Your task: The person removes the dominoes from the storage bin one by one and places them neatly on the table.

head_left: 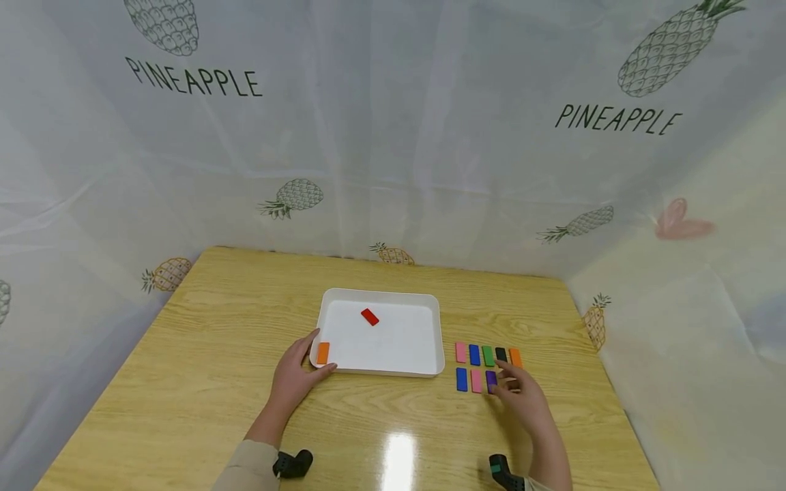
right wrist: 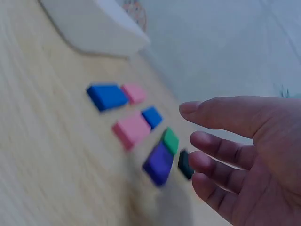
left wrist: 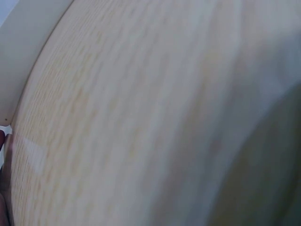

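Observation:
At the near left corner of a white tray (head_left: 393,373), my left hand (head_left: 292,374) holds the rim, thumb along the front wall and fingers at the left side. In the left wrist view only the edge of that hand shows, beside the tray wall (left wrist: 23,47). Inside the tray lie an orange block (head_left: 323,352) and a red block (head_left: 370,316). My right hand (head_left: 520,395) hovers over the right end of the block rows, thumb and fingers apart, holding nothing. Nearest to it are a purple block (right wrist: 159,164) and a black block (right wrist: 185,164).
Two rows of small flat blocks lie right of the tray. The back row has pink (head_left: 460,352), blue (head_left: 475,354), green (head_left: 488,356), black and orange (head_left: 516,357); the front row has blue (head_left: 462,379), pink (head_left: 476,380) and purple. A pineapple-print curtain (head_left: 393,136) hangs behind the wooden table (head_left: 184,382).

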Demonstrator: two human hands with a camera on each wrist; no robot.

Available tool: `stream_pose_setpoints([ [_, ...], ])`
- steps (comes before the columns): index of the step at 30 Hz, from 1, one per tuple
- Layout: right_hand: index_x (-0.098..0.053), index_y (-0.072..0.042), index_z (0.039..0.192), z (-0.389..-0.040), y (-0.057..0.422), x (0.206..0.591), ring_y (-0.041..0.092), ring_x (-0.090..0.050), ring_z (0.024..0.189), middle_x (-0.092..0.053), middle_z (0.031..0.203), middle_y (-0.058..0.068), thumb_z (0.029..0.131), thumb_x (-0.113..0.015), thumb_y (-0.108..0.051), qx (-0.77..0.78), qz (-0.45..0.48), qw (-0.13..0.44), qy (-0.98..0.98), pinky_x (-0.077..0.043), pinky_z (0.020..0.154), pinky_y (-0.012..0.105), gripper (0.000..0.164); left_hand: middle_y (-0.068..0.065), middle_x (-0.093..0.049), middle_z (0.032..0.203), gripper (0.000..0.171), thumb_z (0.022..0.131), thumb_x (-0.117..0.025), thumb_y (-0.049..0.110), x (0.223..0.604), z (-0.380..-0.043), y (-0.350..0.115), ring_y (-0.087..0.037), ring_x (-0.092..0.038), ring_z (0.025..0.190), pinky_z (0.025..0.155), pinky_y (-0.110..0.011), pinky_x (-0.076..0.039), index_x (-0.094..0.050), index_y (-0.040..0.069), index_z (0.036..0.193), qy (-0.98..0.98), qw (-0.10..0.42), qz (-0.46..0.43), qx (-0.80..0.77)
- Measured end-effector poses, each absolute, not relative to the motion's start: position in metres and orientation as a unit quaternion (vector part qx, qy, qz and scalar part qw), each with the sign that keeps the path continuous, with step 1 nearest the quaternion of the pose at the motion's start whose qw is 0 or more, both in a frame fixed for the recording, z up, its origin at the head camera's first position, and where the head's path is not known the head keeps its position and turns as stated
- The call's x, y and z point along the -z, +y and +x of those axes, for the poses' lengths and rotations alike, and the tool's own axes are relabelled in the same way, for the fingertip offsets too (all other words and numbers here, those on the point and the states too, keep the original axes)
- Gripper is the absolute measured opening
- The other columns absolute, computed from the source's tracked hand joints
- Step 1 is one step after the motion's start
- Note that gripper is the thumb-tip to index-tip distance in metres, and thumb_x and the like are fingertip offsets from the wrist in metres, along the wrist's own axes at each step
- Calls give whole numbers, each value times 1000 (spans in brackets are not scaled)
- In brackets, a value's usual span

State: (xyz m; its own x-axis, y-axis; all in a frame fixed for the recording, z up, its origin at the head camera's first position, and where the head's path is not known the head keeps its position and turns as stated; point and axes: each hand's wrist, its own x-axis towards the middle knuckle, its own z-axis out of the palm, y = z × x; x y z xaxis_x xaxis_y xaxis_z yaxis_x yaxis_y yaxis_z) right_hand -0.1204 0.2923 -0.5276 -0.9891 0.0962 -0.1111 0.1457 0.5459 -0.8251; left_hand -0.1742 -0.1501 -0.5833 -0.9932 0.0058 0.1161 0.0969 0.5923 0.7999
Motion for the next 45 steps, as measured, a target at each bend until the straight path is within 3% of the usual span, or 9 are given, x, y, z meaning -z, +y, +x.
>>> stream_pose_setpoints([
  [7,-54,0,136,-127,259,516,23,-56,90,-58,113,18,90,-70,-7,497,38,20,867,-54,67,29,50,-14,-51,140,88,75,-81,50,585,-173,-152,-36,-45,128,104,-58,-36,-44,16,148,-893,59,-32,445],
  [19,-62,-4,129,-143,204,512,20,-56,83,-61,106,13,85,-74,-2,532,-6,39,846,-49,73,28,46,-13,-50,140,88,76,-81,49,585,-173,-152,-36,-44,129,105,-58,-35,-43,17,149,-893,53,-30,447],
  [33,-62,-2,128,-163,154,510,18,-58,82,-62,106,17,87,-73,-3,518,-98,65,847,-51,77,32,43,-12,-51,140,89,75,-80,52,587,-173,-152,-36,-45,129,104,-58,-36,-44,18,148,-892,58,-33,448],
  [40,-60,1,129,-176,133,503,26,-59,86,-62,107,20,88,-71,0,543,-129,92,825,-50,77,33,43,-12,-51,140,89,75,-79,54,588,-174,-152,-35,-46,128,103,-58,-36,-44,18,148,-891,62,-36,448],
  [45,-57,5,130,-188,119,505,32,-59,87,-61,108,25,87,-70,2,557,-150,115,809,-50,71,25,45,-12,-52,139,89,75,-79,54,588,-175,-152,-35,-46,128,103,-58,-37,-44,17,148,-891,62,-36,449],
])
